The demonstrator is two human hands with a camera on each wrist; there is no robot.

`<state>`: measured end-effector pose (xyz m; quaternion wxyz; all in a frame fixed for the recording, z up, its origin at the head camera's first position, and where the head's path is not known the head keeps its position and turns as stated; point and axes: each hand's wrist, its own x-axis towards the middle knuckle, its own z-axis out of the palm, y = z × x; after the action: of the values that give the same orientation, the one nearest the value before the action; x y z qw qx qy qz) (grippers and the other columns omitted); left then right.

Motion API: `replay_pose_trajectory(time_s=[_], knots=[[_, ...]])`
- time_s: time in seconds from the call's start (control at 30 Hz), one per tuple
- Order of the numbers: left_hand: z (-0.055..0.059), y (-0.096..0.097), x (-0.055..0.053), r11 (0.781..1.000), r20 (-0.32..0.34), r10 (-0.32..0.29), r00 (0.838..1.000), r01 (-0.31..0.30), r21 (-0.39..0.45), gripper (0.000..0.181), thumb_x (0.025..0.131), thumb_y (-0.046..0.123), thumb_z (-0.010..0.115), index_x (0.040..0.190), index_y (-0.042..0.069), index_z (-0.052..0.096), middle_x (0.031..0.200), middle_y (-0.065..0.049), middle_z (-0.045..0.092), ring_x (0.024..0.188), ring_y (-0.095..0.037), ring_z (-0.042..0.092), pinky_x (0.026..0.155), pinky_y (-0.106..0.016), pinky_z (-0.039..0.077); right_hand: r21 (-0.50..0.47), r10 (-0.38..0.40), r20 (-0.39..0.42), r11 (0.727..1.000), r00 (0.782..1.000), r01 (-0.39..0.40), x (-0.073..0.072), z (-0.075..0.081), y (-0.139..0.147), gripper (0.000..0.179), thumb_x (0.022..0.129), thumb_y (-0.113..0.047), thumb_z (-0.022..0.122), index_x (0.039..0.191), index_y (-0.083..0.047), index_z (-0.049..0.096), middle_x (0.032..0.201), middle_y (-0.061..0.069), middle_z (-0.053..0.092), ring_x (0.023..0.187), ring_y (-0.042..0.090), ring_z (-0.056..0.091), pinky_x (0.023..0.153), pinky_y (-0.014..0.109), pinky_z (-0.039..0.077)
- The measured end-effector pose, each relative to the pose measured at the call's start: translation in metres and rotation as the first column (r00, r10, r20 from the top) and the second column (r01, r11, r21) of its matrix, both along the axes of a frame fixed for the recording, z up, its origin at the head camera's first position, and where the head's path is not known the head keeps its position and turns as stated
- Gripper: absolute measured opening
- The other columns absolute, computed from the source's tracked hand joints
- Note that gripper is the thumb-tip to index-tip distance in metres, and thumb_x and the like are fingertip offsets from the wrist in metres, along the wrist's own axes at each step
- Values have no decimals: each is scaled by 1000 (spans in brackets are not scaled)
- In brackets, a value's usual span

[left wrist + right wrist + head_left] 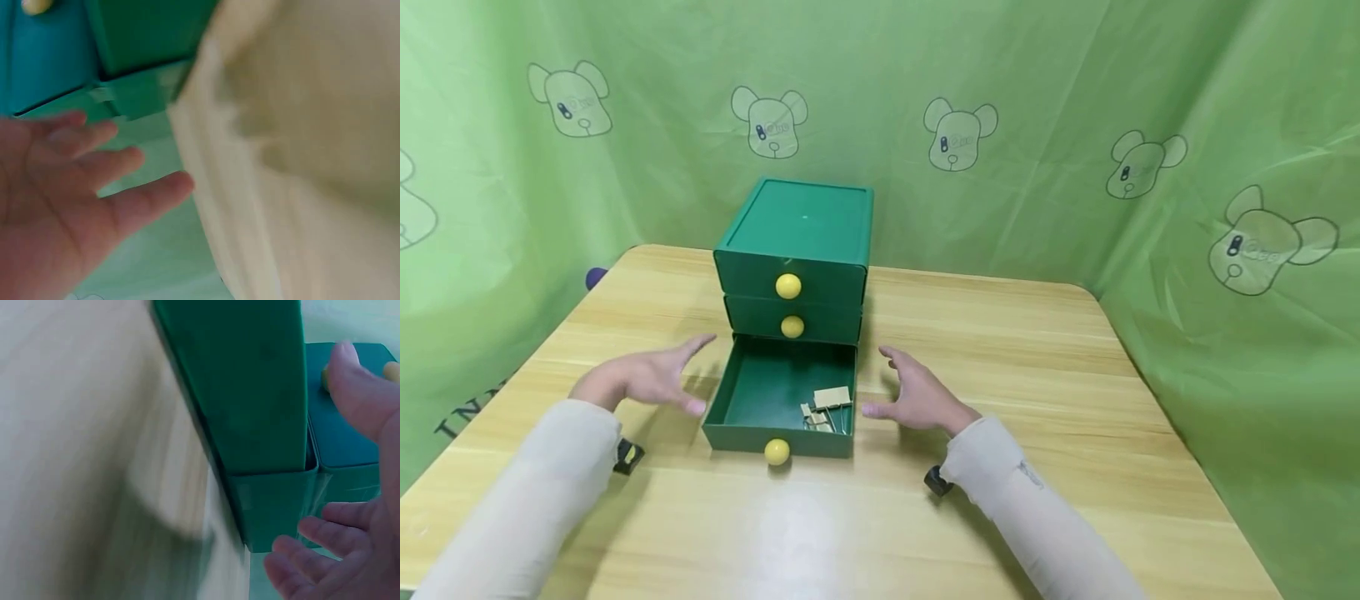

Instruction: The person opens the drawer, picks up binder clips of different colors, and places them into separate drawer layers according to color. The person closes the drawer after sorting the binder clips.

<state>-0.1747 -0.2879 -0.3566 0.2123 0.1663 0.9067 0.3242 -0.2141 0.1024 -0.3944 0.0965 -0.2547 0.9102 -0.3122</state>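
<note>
A green three-drawer box (797, 221) with round yellow knobs stands on the table. Its bottom drawer (760, 387) is pulled out, and several gold binder clips (831, 398) lie in the drawer's right front part. To the left of that drawer my left hand (655, 377) is held in the air, fingers spread, touching nothing. On the other side my right hand (921, 396) hovers with its thumb and fingers apart, also holding nothing. Both wrist views show the palms turned toward the box, fingers extended or slightly bent.
The wooden table (1000, 358) extends around the box on all sides. Behind and beside it hangs a green curtain (865, 100) printed with bear heads. A purple object (595, 277) shows past the table's left edge.
</note>
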Motion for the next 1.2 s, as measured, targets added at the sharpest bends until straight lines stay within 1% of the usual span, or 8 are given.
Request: replay_pose_trajectory(time_s=[0.1, 0.17, 0.23, 0.4, 0.6, 0.8, 0.97, 1.2], knots=[[-11, 0, 12, 998, 83, -40, 996, 43, -42, 127, 71, 35, 86, 152, -2, -6, 153, -36, 1, 138, -54, 10, 108, -65, 14, 42, 41, 37, 998, 998, -42, 6, -1, -1, 115, 71, -40, 86, 154, -2, 15, 157, 16, 22, 140, 34, 27, 113, 47, 23], [-18, 3, 16, 998, 96, -35, 995, 40, -54, 130, 69, 33, 87, 152, -2, -7, 154, -34, -1, 139, -52, 8, 109, -63, 13, 68, 74, 56, 995, 996, -77, 9, -2, -4, 123, 68, -41, 87, 155, -3, 9, 159, 16, 16, 143, 31, 20, 114, 44, 19], [-24, 6, 16, 998, 76, -23, 997, 28, -63, 132, 67, 33, 88, 151, -3, -7, 155, -33, -3, 140, -50, 6, 110, -62, 11, 87, 104, 72, 990, 992, -110, 11, -2, -7, 128, 66, -42, 88, 155, -3, 4, 160, 16, 9, 145, 28, 13, 115, 41, 15], [-31, 10, 7, 999, -2, -6, 1000, 6, -40, 139, 62, 35, 90, 150, -7, -8, 154, -33, -8, 140, -50, 0, 110, -62, 6, 112, 150, 64, 981, 987, -156, 12, -3, -19, 134, 64, -44, 88, 154, -2, -2, 161, 15, 1, 146, 24, 4, 115, 37, 12], [-32, 8, -6, 999, -34, 25, 999, -24, 24, 139, 65, 30, 90, 150, -2, -16, 154, -33, -10, 140, -51, -1, 110, -62, 6, 112, 142, 46, 983, 989, -147, 4, -4, -26, 134, 66, -45, 87, 154, -4, -6, 161, 15, -3, 146, 26, 4, 115, 38, 13], [-32, 5, -18, 999, -53, 32, 998, -30, 29, 137, 68, 30, 88, 151, 2, -17, 156, -28, -11, 140, -50, 1, 110, -62, 7, 94, 110, 56, 989, 992, -115, -7, -7, -29, 133, 67, -45, 87, 154, -2, -5, 160, 17, 0, 146, 28, 5, 115, 39, 12], [-29, 6, -28, 999, -68, 36, 997, -36, -4, 130, 70, 32, 87, 153, 0, -8, 157, -28, -3, 140, -50, 5, 110, -62, 10, 75, 89, 59, 993, 994, -93, -16, -8, -29, 128, 70, -44, 86, 154, 1, 1, 160, 17, 7, 145, 30, 14, 115, 40, 16], [-27, 11, -38, 998, -121, 50, 991, -54, -30, 108, 79, 34, 81, 149, -12, 13, 153, -33, 15, 139, -50, 17, 110, -60, 16, 7, 17, 51, 1000, 999, -18, -28, -7, -28, 111, 72, -41, 85, 151, 3, 21, 150, 18, 37, 133, 34, 40, 108, 44, 34]])
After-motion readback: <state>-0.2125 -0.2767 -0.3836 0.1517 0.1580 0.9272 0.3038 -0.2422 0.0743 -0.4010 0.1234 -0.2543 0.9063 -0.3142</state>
